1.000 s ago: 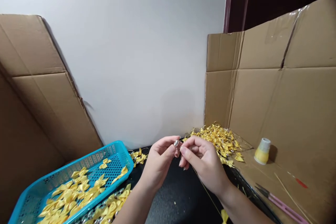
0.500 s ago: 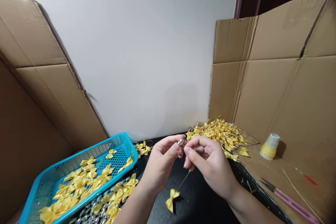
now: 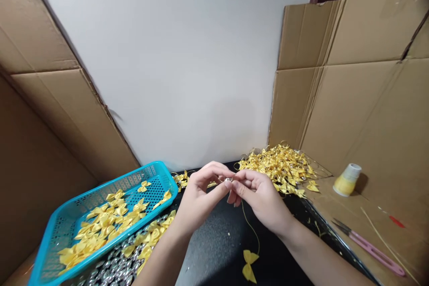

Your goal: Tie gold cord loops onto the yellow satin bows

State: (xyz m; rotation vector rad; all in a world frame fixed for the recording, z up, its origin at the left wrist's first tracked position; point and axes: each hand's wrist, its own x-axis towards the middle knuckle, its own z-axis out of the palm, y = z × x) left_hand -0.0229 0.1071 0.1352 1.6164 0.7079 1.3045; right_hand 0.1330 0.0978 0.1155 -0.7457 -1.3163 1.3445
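My left hand (image 3: 204, 190) pinches a small shiny silver bead (image 3: 228, 179) between thumb and fingers, above the black work surface (image 3: 217, 237). Close against it, my right hand (image 3: 256, 192) is closed, its thumb and index fingertips meeting at the bead. A thin yellow cord (image 3: 250, 225) hangs down from the right fingers. At the cord's lower end is a yellow ribbon bow (image 3: 249, 266). The fingertips partly cover the bead, so how the cord meets it is hidden.
A blue basket (image 3: 53, 228) of yellow bows stands left, beside loose silver beads (image 3: 115, 263). Finished-looking bows with cord loops (image 3: 278, 165) are heaped at the back right. A thread spool (image 3: 347, 180) and pink-handled scissors (image 3: 372, 248) lie right. Cardboard panels (image 3: 362, 111) flank the white wall.
My hands have drawn closer together around the bead, which is now more covered. The hanging bow has swung right and lower, and its cord curves. The view has shifted slightly.
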